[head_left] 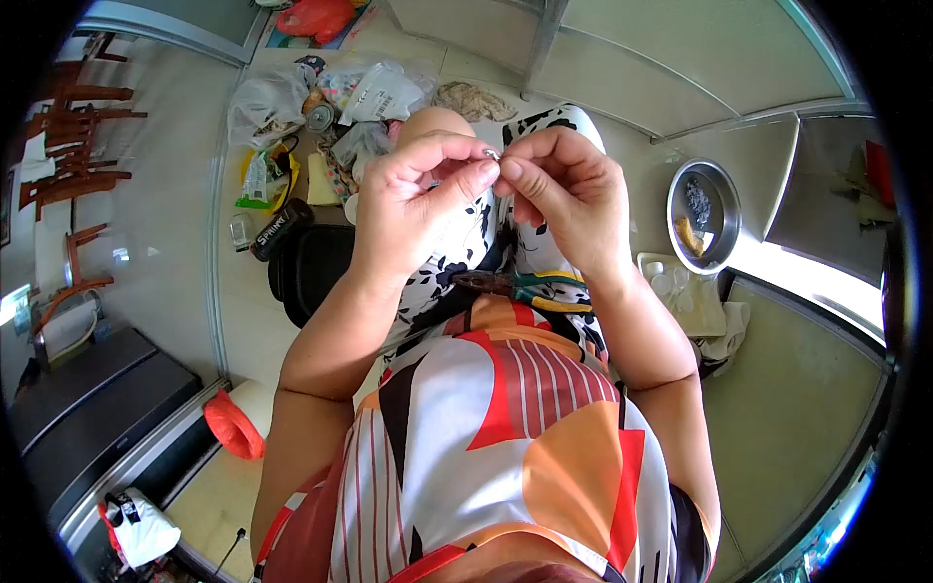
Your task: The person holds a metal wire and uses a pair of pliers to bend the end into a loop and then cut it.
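Note:
Above my knees, a small silvery metal piece [493, 154] sits between the fingertips of both hands; it is too small to name. My left hand [413, 189] pinches it from one side with thumb and forefinger. From the other side my right hand [573, 185] meets it, thumb against forefinger, with the other fingers curled. Across my lap, on the black-and-white patterned trousers [457, 255], lie pliers [549, 291] with green and yellow handles and dark jaws. Neither hand touches them.
To the right, a metal bowl [673, 206] holds a heap of small grey pieces and a yellowish object. Near it stands a tray [702, 313] with clear round containers. Plastic bags [384, 92], a tin [320, 119] and a black bottle [280, 229] crowd the floor at left.

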{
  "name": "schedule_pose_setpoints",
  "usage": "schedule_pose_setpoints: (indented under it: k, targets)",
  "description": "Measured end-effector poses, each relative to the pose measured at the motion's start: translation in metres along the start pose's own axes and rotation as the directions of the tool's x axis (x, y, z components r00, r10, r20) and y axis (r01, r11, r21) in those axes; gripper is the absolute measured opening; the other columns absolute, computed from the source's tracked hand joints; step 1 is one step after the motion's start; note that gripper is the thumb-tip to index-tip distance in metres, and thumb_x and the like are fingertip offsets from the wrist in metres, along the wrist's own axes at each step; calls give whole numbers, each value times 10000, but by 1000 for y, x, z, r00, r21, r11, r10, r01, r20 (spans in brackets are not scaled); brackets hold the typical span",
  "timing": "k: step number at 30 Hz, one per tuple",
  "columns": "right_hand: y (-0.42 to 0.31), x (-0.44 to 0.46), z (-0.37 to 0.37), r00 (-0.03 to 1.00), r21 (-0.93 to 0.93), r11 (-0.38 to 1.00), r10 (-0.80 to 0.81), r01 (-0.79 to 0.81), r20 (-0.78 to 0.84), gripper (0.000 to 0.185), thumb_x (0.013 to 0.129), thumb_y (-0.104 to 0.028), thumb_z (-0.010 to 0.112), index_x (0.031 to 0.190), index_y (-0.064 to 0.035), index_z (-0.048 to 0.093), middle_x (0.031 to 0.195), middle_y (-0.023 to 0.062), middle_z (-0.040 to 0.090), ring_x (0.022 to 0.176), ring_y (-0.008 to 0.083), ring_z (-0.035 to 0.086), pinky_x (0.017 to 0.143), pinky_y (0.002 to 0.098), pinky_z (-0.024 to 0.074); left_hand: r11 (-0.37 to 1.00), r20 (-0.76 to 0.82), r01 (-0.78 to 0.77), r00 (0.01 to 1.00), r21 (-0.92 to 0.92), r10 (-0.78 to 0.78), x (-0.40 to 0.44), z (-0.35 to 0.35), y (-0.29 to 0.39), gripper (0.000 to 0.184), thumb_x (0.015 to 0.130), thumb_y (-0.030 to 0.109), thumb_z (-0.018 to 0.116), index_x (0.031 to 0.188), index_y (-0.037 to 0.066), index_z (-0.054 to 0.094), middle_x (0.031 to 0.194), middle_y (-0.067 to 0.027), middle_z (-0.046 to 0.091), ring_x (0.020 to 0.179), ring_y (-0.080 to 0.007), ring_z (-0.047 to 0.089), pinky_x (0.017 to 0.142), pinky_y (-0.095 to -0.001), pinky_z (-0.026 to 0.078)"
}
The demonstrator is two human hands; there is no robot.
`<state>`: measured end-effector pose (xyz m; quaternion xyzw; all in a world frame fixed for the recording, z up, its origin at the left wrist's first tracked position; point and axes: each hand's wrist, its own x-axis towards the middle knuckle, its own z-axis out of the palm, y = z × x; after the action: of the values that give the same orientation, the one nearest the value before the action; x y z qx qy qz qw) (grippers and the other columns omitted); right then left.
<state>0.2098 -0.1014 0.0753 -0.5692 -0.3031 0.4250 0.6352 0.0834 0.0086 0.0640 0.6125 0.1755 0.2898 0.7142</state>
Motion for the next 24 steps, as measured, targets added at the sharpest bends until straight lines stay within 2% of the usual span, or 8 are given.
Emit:
schedule_pose_setpoints:
  k: [3,8,12,15,16,18,21,24]
  targets:
    - [4,-1,2,1000,23,1000,14,-14,-7,124,889,-99,603,929,18,593,735,29,620,566,61,532,512,186,429,981,19,48,999,-186,-45,-1,0,-5,147,837,-21,625,980,-52,612,867,-78,654,767,-120,628,693,-220,502]
    - [14,-4,3,999,-106,993,-44,43,-11,130,902,-114,586,924,14,595,715,23,607,558,62,525,502,197,427,999,-22,-15,1000,-46,14,-6,0,-4,121,827,-61,596,937,-18,620,904,-64,629,837,-104,579,760,-228,464]
    - [9,-3,1,993,89,991,89,-96,74,151,915,-140,565,907,8,595,661,1,551,500,49,448,443,192,362,995,-39,-86,995,54,88,-6,4,-3,117,802,-75,608,907,-25,612,896,-84,619,841,-124,567,752,-239,453]
    - [5,2,-9,926,386,849,274,-360,261,162,919,-156,557,897,0,592,649,-10,509,467,36,375,403,180,290,691,152,-446,883,569,444,2,-3,-1,152,750,-81,636,888,-22,614,866,-102,623,793,-183,586,725,-268,468]
    - [5,3,-11,896,446,786,305,-428,323,162,920,-159,555,895,-3,591,650,-11,500,463,32,355,396,175,268,591,209,-509,839,626,502,4,-5,2,167,732,-79,645,884,-19,616,860,-107,625,781,-204,589,712,-279,472]
    - [6,3,-15,836,520,670,306,-529,456,160,922,-161,546,901,-8,588,661,-13,478,457,22,327,379,159,233,361,335,-609,737,706,587,7,-6,8,197,695,-77,663,877,-15,620,846,-117,629,757,-247,594,685,-302,482]
    - [8,3,-12,769,523,586,318,-620,555,163,925,-159,538,899,-5,585,649,-20,465,451,18,324,369,158,228,182,405,-675,612,715,679,9,-11,5,208,650,-44,691,846,-9,630,827,-101,629,717,-259,589,639,-330,477]
    - [10,-2,-9,727,524,536,288,-662,624,163,925,-162,538,899,-4,572,642,-20,456,443,18,320,361,159,223,115,442,-691,572,714,690,4,-13,7,239,651,-32,703,881,-1,648,868,-98,639,758,-250,594,660,-323,493]
